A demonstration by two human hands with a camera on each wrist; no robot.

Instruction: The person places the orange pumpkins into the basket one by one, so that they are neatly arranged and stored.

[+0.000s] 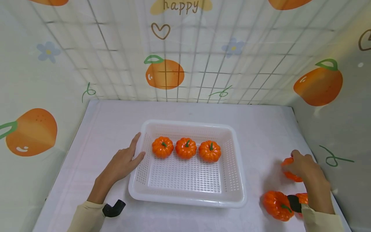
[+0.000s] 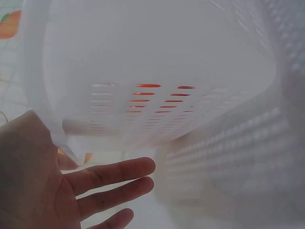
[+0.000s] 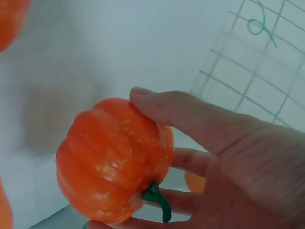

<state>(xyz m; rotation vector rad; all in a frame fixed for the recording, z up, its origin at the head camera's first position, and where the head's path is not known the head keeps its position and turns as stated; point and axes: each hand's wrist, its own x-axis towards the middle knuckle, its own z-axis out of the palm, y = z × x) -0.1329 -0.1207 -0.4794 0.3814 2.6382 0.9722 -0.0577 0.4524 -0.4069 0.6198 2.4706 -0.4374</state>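
Observation:
A white plastic basket (image 1: 185,201) holds three small orange pumpkins: a left one (image 1: 163,147), a middle one (image 1: 186,148) and a right one (image 1: 210,151), lined up toward its far side. My left hand (image 1: 123,162) touches the basket's left rim, index finger and thumb spread along it. In the left wrist view the other fingers (image 2: 114,174) stretch out straight outside the basket wall. At the far right, my right hand (image 1: 305,167) grips another pumpkin (image 3: 114,162) between thumb and fingers; its green stem (image 3: 155,196) points toward the palm.
Near the right wrist sits a pumpkin (image 1: 276,204), with one more (image 1: 302,198) partly hidden behind the wrist and its black strap (image 1: 294,203). A white cloth covers the table (image 1: 261,119). Printed curtains and a wire grid (image 1: 203,64) enclose the back and sides.

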